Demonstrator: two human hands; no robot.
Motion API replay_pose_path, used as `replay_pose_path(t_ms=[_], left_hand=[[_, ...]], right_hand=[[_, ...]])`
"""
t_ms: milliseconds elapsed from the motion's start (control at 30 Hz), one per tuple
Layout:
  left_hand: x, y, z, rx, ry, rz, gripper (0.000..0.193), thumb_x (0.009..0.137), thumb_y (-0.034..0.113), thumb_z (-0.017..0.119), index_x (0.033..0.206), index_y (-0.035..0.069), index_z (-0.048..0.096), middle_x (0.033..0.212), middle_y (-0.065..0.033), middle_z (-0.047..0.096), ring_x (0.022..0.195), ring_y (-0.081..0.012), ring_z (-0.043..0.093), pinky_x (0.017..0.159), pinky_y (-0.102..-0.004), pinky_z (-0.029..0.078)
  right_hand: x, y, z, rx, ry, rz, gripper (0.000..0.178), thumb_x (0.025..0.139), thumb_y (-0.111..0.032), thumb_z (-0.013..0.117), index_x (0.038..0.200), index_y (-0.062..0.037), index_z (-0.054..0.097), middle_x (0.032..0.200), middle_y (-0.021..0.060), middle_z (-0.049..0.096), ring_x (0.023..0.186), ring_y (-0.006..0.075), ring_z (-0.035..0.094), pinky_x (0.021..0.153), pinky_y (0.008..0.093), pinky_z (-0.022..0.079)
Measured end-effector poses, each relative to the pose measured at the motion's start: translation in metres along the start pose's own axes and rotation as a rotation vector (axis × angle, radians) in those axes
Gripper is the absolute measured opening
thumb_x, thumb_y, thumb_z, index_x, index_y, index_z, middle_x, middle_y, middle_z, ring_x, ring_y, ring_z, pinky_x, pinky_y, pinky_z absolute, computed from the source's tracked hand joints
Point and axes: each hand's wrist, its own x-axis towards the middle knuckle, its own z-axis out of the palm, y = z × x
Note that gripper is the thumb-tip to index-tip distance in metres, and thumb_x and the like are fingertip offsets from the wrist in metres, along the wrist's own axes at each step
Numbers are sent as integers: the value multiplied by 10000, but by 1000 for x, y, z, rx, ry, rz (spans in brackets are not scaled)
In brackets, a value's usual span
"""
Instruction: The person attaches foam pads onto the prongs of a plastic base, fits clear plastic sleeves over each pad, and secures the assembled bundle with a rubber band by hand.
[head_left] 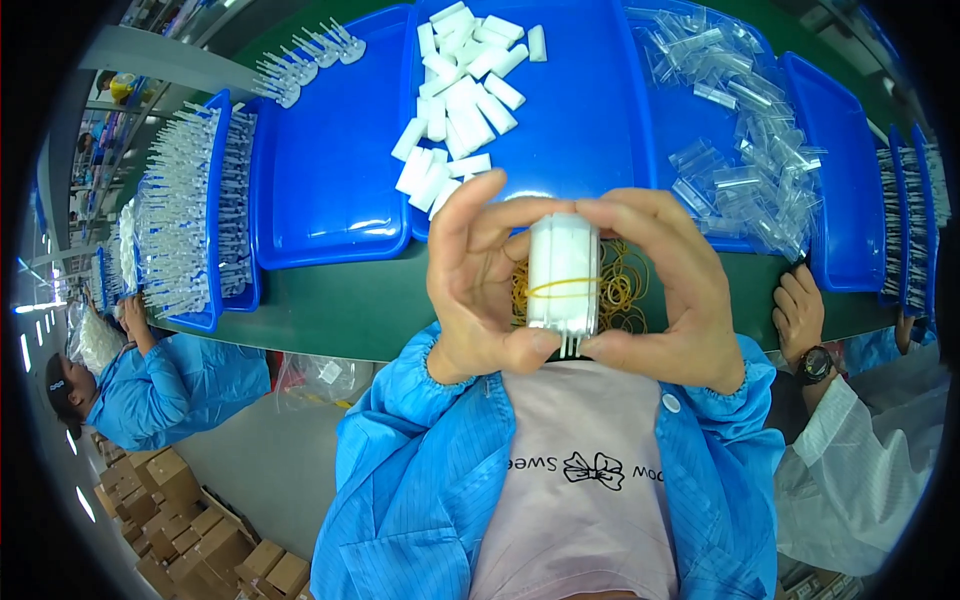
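Between my two hands is a white block in a clear plastic cover (562, 262), held upright over the green table. A yellow rubber band (560, 287) runs around its middle, and thin white prongs stick out at its lower end. My left hand (470, 290) grips its left side, thumb at the bottom and fingers at the top. From the right, my right hand (680, 285) pinches it the same way. Behind the block and partly hidden by it lies a pile of yellow rubber bands (628, 290) on the table.
Ahead, a blue tray (590, 120) holds many white blocks (465, 105). Clear plastic covers (755, 175) fill the tray to its right. The left tray (330, 185) has several white pronged parts (290, 75). Stacked racks (185, 210) stand beyond. A co-worker's hand (798, 312) is close at right.
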Motion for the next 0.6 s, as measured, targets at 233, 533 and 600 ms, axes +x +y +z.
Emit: replay_pose_path(t_ms=[233, 533, 600], left_hand=[[6, 14, 19, -126, 136, -265, 1114, 613, 294, 844, 1431, 41, 131, 1261, -243, 465, 1159, -330, 495, 1006, -410, 385], [12, 22, 7, -269, 153, -633, 807, 752, 182, 653, 1419, 43, 221, 1244, -131, 483, 1115, -222, 518, 952, -368, 421], [13, 24, 7, -391, 174, -732, 825, 742, 216, 650, 1413, 21, 213, 1255, -158, 458, 1139, -266, 505, 939, -430, 454]], right_hand=[[-1, -10, 2, -287, 150, -139, 650, 523, -77, 767, 1140, -42, 564, 1034, 128, 539, 877, 276, 570, 724, 336, 482], [0, -7, 2, -246, 53, -34, 763, 554, -237, 827, 1221, -34, 519, 1194, 141, 486, 1093, 304, 489, 925, 378, 392], [0, -5, -3, -269, 10, -30, 765, 564, -261, 823, 1226, -34, 516, 1202, 145, 479, 1095, 306, 489, 921, 377, 396]])
